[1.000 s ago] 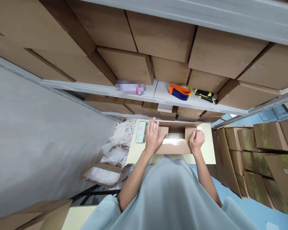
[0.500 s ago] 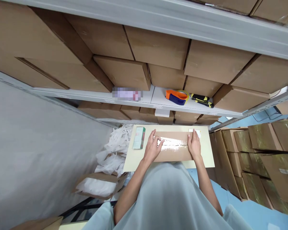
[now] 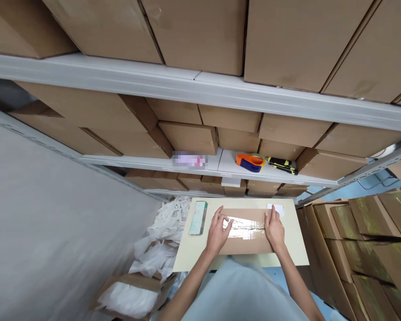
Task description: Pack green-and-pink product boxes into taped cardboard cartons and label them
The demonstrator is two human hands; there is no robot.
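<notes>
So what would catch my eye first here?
Two hands, left and right, lie flat on a taped box on a pale table, with a small green carton just left of it. On the shelf behind sits an orange and blue tape dispenser, amid stacked brown cartons.

A flat brown cardboard box (image 3: 245,232) lies on the pale worktop (image 3: 194,254), its long side running left to right, close to the near edge. Its top flaps are folded shut and meet along the middle, where a strip of clear glossy tape (image 3: 245,223) runs lengthwise and catches the light. The left hand (image 3: 217,229) rests on the left end of the box, fingers bent onto the tape. The right hand (image 3: 274,227) lies flat on the right end, fingers pointing away from the person. The box sits level, neither lifted nor tilted.
</notes>
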